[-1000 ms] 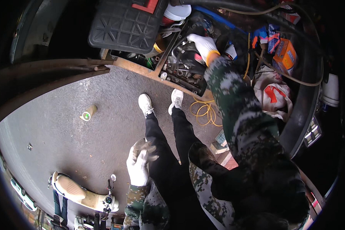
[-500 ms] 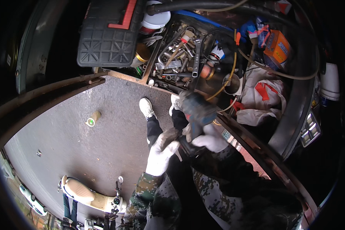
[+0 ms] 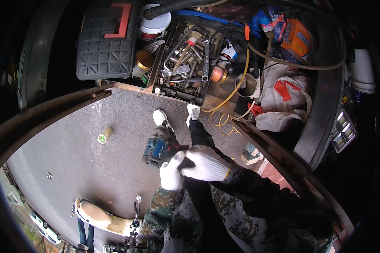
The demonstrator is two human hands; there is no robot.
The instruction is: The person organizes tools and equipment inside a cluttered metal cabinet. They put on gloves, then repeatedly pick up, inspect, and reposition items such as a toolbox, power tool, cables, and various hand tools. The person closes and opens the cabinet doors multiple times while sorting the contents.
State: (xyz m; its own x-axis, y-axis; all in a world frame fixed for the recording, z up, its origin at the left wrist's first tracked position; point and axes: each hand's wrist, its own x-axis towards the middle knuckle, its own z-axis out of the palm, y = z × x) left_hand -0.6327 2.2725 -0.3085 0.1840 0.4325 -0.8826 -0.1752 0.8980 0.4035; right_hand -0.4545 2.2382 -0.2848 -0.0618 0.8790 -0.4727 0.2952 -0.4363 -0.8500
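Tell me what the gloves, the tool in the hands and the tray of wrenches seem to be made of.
Gloves on the left hand and right hand: white knitted fabric, likely cotton, with ribbed cuffs. Power tool: blue and dark grey moulded plastic by its look, matte and scuffed. Wrenches: bare steel, grey with a dull shine. Tray: dark, probably metal; hard to tell.

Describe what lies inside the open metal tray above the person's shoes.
The tray holds a heap of wrenches, sockets and a brush. Its floor and whatever lies beneath the heap are covered.

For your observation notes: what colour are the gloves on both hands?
White, on left hand and right hand; head view.
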